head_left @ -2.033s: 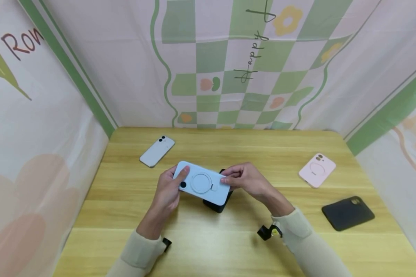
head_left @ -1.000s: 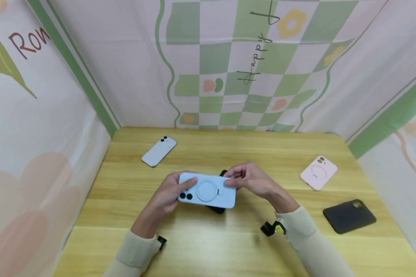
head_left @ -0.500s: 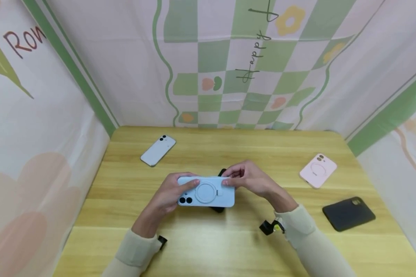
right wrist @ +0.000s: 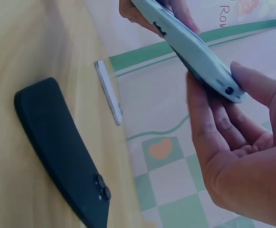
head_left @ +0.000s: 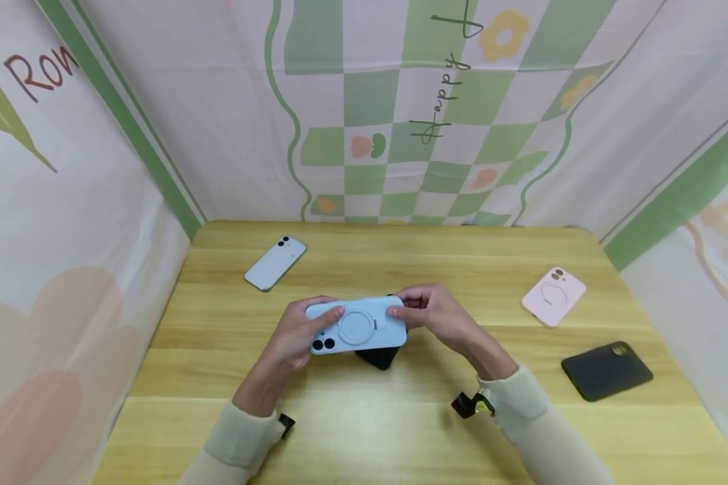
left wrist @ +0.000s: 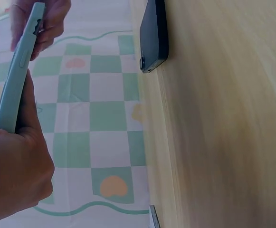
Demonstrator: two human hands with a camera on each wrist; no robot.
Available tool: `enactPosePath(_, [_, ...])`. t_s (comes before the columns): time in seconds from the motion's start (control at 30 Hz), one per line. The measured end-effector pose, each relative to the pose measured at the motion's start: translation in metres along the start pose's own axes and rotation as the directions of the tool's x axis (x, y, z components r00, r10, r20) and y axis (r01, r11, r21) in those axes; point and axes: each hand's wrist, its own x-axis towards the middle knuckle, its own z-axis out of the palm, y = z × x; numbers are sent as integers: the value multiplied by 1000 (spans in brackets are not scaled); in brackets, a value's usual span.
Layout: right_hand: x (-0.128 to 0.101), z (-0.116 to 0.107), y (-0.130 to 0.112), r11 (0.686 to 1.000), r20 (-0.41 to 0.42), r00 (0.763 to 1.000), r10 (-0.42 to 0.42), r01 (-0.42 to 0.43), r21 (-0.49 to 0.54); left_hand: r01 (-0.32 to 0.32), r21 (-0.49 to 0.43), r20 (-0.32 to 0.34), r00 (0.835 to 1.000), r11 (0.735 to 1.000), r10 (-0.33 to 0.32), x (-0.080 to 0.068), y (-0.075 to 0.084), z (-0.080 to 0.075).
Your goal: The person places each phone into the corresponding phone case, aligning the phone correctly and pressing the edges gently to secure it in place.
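Observation:
A light blue phone case (head_left: 385,333) with a ring on its back is held level between both hands above the table. My left hand (head_left: 291,340) grips its camera end, thumb across the back. At the other end my right hand (head_left: 437,313) pinches the case between thumb and fingers. In the right wrist view a dark layer shows along the case's (right wrist: 195,50) underside, partly hidden by the fingers. Below the case lies a black phone (head_left: 381,358), mostly covered in the head view; the right wrist view shows the black phone's (right wrist: 61,147) back and camera lenses.
On the wooden table (head_left: 364,431), a white phone (head_left: 274,263) lies at the back left. A pink phone case (head_left: 554,296) with a ring and a black phone case (head_left: 607,372) lie at the right. Printed cloth (head_left: 230,135) hangs behind and at both sides.
The blue case has turned in the hands from slanting down rightward to nearly level, rising slightly at its right end now. Both camera holes have come into sight. Both hands keep their hold.

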Motion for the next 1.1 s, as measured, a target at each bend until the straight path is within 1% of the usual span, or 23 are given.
enactPosePath(0.23, [-3, 6, 5, 998, 54, 998, 30, -34, 61, 8, -39, -66, 998, 999, -11, 2, 0, -1])
enactPosePath(0.37, [-2, 10, 8, 991, 75, 997, 32, -41, 125, -1, -67, -80, 997, 998, -4, 2, 0, -2])
enactPosePath(0.5, [-1, 13, 8, 985, 92, 995, 36, -51, 166, -4, -76, -84, 996, 997, -2, 2, 0, -3])
enactPosePath(0.7, [0, 14, 11, 984, 89, 995, 40, -54, 168, 12, -79, -81, 997, 997, -18, 3, -1, -6])
enactPosePath(0.9, [0, 16, 13, 980, 85, 996, 25, -41, 194, 21, -105, -73, 997, 994, -28, 3, -3, -7])
enactPosePath(1.1, [0, 17, 17, 980, 90, 996, -7, -12, 199, 35, -118, -64, 997, 992, -42, 3, -2, -8])
